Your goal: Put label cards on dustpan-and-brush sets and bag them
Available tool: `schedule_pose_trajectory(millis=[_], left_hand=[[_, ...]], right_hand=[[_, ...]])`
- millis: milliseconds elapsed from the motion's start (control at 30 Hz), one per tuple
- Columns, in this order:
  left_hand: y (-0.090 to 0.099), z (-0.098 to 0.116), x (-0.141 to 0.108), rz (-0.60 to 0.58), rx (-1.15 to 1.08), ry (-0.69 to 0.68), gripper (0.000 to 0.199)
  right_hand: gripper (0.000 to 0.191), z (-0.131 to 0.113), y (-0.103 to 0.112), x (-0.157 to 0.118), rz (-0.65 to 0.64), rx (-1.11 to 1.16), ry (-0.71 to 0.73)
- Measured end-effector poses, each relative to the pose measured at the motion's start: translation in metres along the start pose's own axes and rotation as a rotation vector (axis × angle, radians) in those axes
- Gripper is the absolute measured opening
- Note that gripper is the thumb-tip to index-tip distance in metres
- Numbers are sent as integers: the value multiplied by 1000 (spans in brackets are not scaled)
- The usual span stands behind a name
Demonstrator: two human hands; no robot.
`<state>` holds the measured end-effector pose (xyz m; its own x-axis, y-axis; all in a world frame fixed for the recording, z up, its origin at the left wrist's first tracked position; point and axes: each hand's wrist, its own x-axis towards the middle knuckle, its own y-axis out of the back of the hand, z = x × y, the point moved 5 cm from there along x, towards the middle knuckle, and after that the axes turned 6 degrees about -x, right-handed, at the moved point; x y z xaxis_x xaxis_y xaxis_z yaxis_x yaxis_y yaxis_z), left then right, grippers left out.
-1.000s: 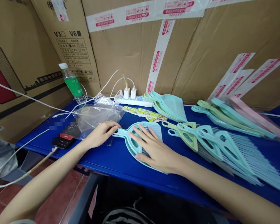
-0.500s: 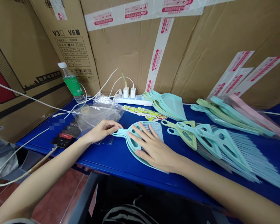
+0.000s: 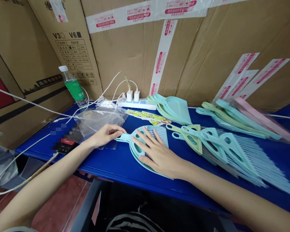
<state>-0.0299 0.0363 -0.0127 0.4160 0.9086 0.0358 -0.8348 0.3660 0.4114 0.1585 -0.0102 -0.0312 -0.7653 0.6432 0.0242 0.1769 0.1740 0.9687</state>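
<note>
A light-blue hand brush (image 3: 140, 147) lies on top of a matching dustpan (image 3: 133, 154) in front of me, handles to the left. My left hand (image 3: 108, 134) pinches the end of the stacked handles between thumb and fingers. Spread flat over the brush is my right hand (image 3: 157, 153), fingers apart, covering part of the head and bristles. Right of it lies a pile of loose brushes, including a green brush (image 3: 196, 146) and a light-blue brush (image 3: 236, 154). Nested dustpans (image 3: 177, 108) rest behind the right hand.
More dustpans (image 3: 251, 120), one pink, lie at the far right. Clear plastic bags (image 3: 99, 119), yellow-green labels (image 3: 148, 116), a power strip (image 3: 137, 104) with cables and a bottle (image 3: 74, 88) stand behind. Cardboard boxes (image 3: 125, 54) wall off the blue table's (image 3: 99, 166) back.
Both hands keep their places on the brush and dustpan. The whole view has shifted very slightly; nothing was taken hold of or let go.
</note>
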Motion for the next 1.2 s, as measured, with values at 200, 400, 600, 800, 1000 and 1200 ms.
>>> schedule_pose_trajectory(millis=[200, 400, 600, 800, 1000, 1200], left_hand=[[0, -5, 3, 4, -71, 24, 29], [-2, -3, 3, 9, -74, -10, 28], [-3, 3, 1, 4, 60, -85, 28], [-3, 11, 0, -2, 333, -136, 26], [-5, 35, 11, -120, 660, -193, 21], [-10, 49, 30, -344, 873, -193, 23]], right_hand=[[65, -3, 0, -1, -70, 28, -30], [68, -3, 1, -1, -65, 45, -36], [75, 6, 4, -8, -96, 80, -58], [79, 16, 12, -22, -187, 93, -89], [81, 26, 28, -30, -307, 40, -107], [69, 44, 40, -35, -261, -92, -77]])
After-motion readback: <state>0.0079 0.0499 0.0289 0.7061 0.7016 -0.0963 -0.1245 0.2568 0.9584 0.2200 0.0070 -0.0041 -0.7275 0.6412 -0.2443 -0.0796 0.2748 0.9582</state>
